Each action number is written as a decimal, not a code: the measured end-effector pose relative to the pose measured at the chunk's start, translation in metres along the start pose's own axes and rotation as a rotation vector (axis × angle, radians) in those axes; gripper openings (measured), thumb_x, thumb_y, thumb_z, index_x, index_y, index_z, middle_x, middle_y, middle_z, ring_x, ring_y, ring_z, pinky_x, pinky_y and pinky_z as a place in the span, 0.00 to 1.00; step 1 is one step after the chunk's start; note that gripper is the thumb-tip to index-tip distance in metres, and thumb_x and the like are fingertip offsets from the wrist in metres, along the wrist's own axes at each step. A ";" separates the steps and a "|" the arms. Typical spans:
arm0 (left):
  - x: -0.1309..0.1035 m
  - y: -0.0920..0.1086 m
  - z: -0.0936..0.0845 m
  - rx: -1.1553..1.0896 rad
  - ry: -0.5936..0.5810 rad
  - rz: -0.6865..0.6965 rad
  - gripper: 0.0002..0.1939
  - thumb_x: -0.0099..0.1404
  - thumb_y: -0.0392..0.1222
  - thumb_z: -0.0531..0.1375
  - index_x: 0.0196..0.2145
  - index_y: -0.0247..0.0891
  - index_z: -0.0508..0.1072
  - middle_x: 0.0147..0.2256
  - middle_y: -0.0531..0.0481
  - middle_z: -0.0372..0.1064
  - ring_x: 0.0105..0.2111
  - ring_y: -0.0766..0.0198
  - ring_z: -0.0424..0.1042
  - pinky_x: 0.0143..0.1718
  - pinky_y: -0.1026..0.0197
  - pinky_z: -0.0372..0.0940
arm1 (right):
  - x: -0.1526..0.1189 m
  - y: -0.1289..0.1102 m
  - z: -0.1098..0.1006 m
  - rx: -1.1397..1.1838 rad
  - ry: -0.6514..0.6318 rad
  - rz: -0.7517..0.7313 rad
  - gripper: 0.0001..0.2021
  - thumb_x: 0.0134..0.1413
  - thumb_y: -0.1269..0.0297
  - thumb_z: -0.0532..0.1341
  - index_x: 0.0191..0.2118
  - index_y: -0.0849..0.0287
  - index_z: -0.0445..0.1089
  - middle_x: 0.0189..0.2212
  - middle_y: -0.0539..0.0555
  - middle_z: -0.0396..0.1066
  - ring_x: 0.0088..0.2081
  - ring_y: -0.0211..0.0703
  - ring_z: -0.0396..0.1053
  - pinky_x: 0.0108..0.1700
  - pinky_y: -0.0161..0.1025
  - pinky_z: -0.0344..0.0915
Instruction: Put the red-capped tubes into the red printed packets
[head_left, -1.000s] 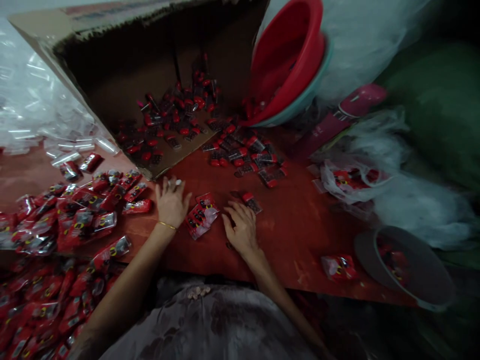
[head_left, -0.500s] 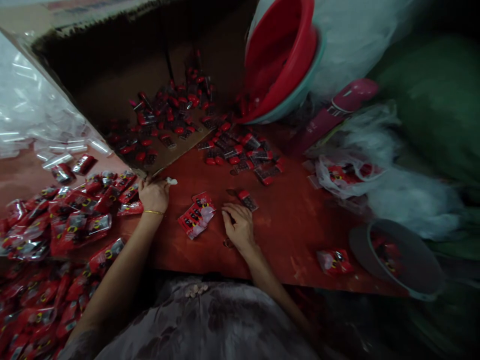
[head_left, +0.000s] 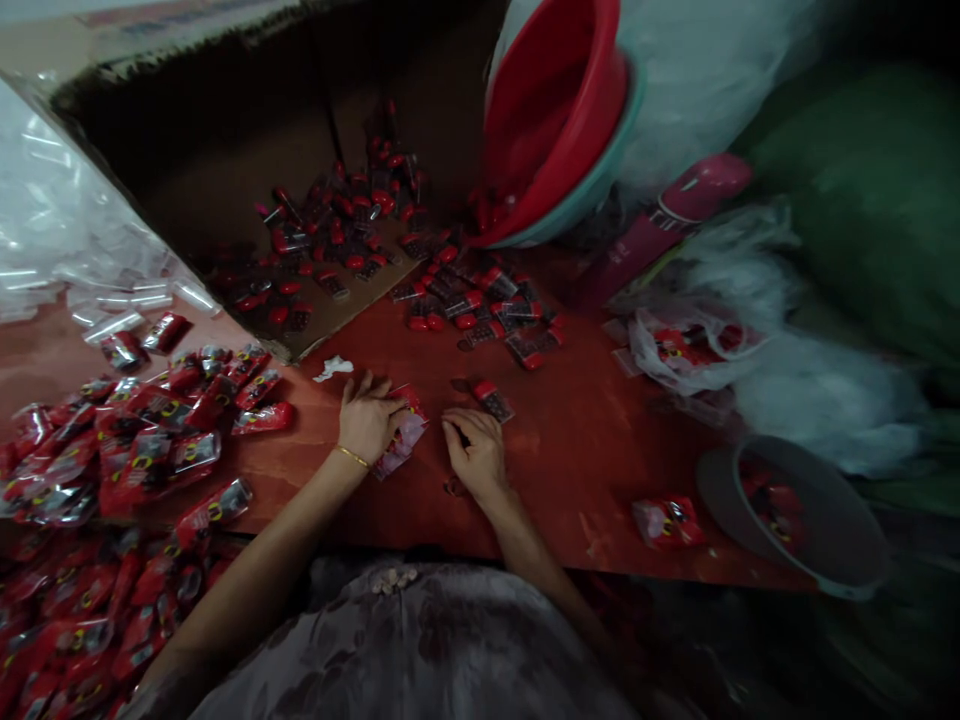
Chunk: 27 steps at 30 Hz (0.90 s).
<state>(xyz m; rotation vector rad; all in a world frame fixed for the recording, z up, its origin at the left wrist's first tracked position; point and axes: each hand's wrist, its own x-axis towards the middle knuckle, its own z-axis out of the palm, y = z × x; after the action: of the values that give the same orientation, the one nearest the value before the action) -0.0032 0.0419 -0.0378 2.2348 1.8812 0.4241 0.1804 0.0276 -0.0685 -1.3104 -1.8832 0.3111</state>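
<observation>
My left hand (head_left: 367,425), with a gold bracelet at the wrist, lies over a small stack of red printed plastic bags (head_left: 403,445). Its fingers are spread and touch the bags, covering their left part. My right hand (head_left: 477,450) rests on the table just to the right, its fingers curled in; whether anything is inside cannot be seen. Beyond its fingertips lies one small clear container with a red cap (head_left: 491,400). A crumpled white scrap (head_left: 334,369) lies past my left fingers.
A cardboard box (head_left: 315,335) lies on its side with several red-capped containers (head_left: 337,225). A tilted red basin (head_left: 555,130) and a pink flask (head_left: 667,225) stand behind. Filled red packets (head_left: 157,420) heap at left; a grey basket (head_left: 795,520) sits at right.
My left hand has moved right and toward me, from the box's front edge onto the red bags. The white scrap lies where it left. My right hand has barely moved.
</observation>
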 end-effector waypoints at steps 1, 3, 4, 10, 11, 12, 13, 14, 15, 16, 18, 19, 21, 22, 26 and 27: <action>0.001 -0.001 0.001 -0.011 0.016 0.003 0.12 0.60 0.47 0.57 0.38 0.46 0.78 0.49 0.46 0.70 0.57 0.45 0.58 0.56 0.40 0.48 | 0.000 0.000 0.000 0.002 0.004 -0.004 0.08 0.56 0.67 0.55 0.35 0.58 0.73 0.35 0.54 0.76 0.40 0.43 0.70 0.45 0.43 0.61; 0.001 -0.002 0.002 -0.036 0.041 0.014 0.11 0.61 0.45 0.57 0.38 0.46 0.78 0.47 0.47 0.72 0.56 0.46 0.60 0.56 0.40 0.49 | 0.000 0.000 0.001 0.002 0.011 -0.012 0.08 0.56 0.67 0.55 0.34 0.58 0.73 0.35 0.53 0.76 0.40 0.43 0.70 0.45 0.43 0.61; 0.000 -0.002 0.003 -0.042 0.051 0.020 0.11 0.61 0.45 0.57 0.37 0.46 0.78 0.47 0.47 0.72 0.55 0.47 0.60 0.56 0.40 0.49 | 0.000 0.000 0.001 0.001 0.013 -0.015 0.08 0.56 0.67 0.55 0.34 0.57 0.73 0.35 0.53 0.76 0.39 0.43 0.71 0.45 0.43 0.61; -0.007 0.005 -0.005 -0.113 0.188 0.027 0.10 0.61 0.44 0.57 0.35 0.46 0.78 0.46 0.46 0.72 0.55 0.48 0.62 0.56 0.40 0.50 | -0.001 -0.008 -0.004 0.059 0.009 0.052 0.10 0.57 0.64 0.54 0.37 0.58 0.73 0.36 0.55 0.76 0.40 0.45 0.71 0.46 0.44 0.61; -0.008 0.007 -0.008 -0.133 0.232 0.025 0.11 0.61 0.45 0.56 0.36 0.46 0.78 0.47 0.46 0.72 0.54 0.49 0.62 0.56 0.41 0.50 | 0.000 -0.011 -0.006 0.101 -0.006 0.093 0.11 0.57 0.62 0.55 0.39 0.58 0.72 0.37 0.56 0.75 0.41 0.46 0.70 0.46 0.44 0.62; -0.010 0.009 -0.011 -0.150 0.273 0.024 0.11 0.61 0.46 0.56 0.37 0.46 0.78 0.47 0.46 0.71 0.55 0.50 0.62 0.56 0.41 0.50 | 0.002 -0.015 -0.007 0.162 -0.031 0.143 0.12 0.56 0.60 0.55 0.41 0.58 0.71 0.38 0.56 0.75 0.41 0.46 0.70 0.46 0.44 0.62; -0.012 0.012 -0.014 -0.165 0.305 0.032 0.11 0.61 0.46 0.56 0.38 0.46 0.78 0.48 0.46 0.71 0.55 0.50 0.62 0.57 0.42 0.49 | 0.004 -0.019 -0.007 0.240 -0.064 0.199 0.14 0.56 0.58 0.56 0.43 0.59 0.70 0.39 0.57 0.75 0.41 0.46 0.70 0.45 0.42 0.63; -0.013 0.015 -0.016 -0.180 0.325 0.045 0.11 0.61 0.45 0.56 0.38 0.46 0.78 0.49 0.46 0.70 0.55 0.50 0.62 0.57 0.42 0.48 | 0.006 -0.024 -0.007 0.328 -0.102 0.253 0.15 0.55 0.57 0.56 0.45 0.59 0.69 0.40 0.56 0.74 0.41 0.45 0.71 0.43 0.41 0.65; -0.015 0.018 -0.018 -0.200 0.340 0.058 0.10 0.61 0.44 0.57 0.38 0.46 0.77 0.50 0.47 0.70 0.56 0.51 0.61 0.58 0.42 0.47 | 0.009 -0.029 -0.006 0.417 -0.133 0.298 0.16 0.55 0.56 0.56 0.45 0.58 0.69 0.39 0.56 0.74 0.40 0.44 0.71 0.42 0.39 0.65; -0.016 0.021 -0.019 -0.230 0.351 0.062 0.10 0.60 0.43 0.57 0.37 0.46 0.77 0.50 0.47 0.69 0.56 0.51 0.60 0.58 0.42 0.46 | 0.011 -0.033 -0.005 0.495 -0.153 0.330 0.16 0.55 0.55 0.56 0.44 0.58 0.69 0.38 0.55 0.74 0.38 0.43 0.71 0.40 0.38 0.65; -0.017 0.027 -0.020 -0.337 0.375 0.016 0.11 0.59 0.43 0.59 0.39 0.44 0.77 0.51 0.46 0.68 0.56 0.51 0.60 0.59 0.43 0.45 | 0.015 -0.039 -0.002 0.586 -0.143 0.368 0.14 0.55 0.56 0.55 0.39 0.59 0.71 0.34 0.53 0.74 0.35 0.41 0.70 0.38 0.36 0.65; -0.018 0.029 -0.019 -0.425 0.380 -0.044 0.14 0.57 0.44 0.60 0.42 0.43 0.76 0.51 0.44 0.69 0.55 0.51 0.61 0.58 0.45 0.48 | 0.016 -0.041 0.000 0.602 -0.120 0.386 0.14 0.56 0.56 0.55 0.37 0.59 0.72 0.31 0.52 0.74 0.33 0.41 0.69 0.37 0.36 0.64; -0.018 0.033 -0.016 -0.682 0.328 -0.197 0.20 0.55 0.48 0.62 0.45 0.39 0.74 0.46 0.42 0.72 0.48 0.53 0.69 0.51 0.51 0.59 | 0.017 -0.043 0.003 0.606 -0.068 0.427 0.14 0.56 0.57 0.54 0.32 0.60 0.71 0.27 0.50 0.72 0.31 0.39 0.67 0.35 0.34 0.63; -0.018 0.034 -0.014 -0.836 0.268 -0.267 0.21 0.55 0.49 0.62 0.44 0.37 0.74 0.42 0.42 0.74 0.42 0.55 0.72 0.44 0.55 0.64 | 0.016 -0.044 0.004 0.605 -0.050 0.443 0.14 0.56 0.57 0.54 0.30 0.60 0.71 0.25 0.50 0.70 0.29 0.38 0.66 0.34 0.34 0.62; -0.016 0.040 -0.007 -1.301 0.110 -0.454 0.17 0.49 0.51 0.65 0.29 0.32 0.78 0.23 0.50 0.72 0.21 0.68 0.67 0.22 0.67 0.61 | 0.013 -0.043 0.005 0.577 -0.017 0.414 0.14 0.55 0.57 0.54 0.25 0.60 0.67 0.20 0.47 0.64 0.24 0.35 0.60 0.28 0.32 0.58; -0.016 0.042 -0.006 -1.346 0.114 -0.495 0.17 0.46 0.50 0.66 0.26 0.32 0.78 0.20 0.51 0.70 0.19 0.70 0.64 0.20 0.68 0.58 | 0.012 -0.043 0.005 0.563 -0.012 0.397 0.15 0.55 0.57 0.53 0.24 0.60 0.66 0.19 0.47 0.63 0.23 0.34 0.59 0.27 0.31 0.56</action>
<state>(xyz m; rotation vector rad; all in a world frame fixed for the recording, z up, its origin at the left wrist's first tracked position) 0.0312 0.0188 -0.0199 0.8516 1.3454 1.2300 0.1457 0.0206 -0.0402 -1.2647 -1.3795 0.9767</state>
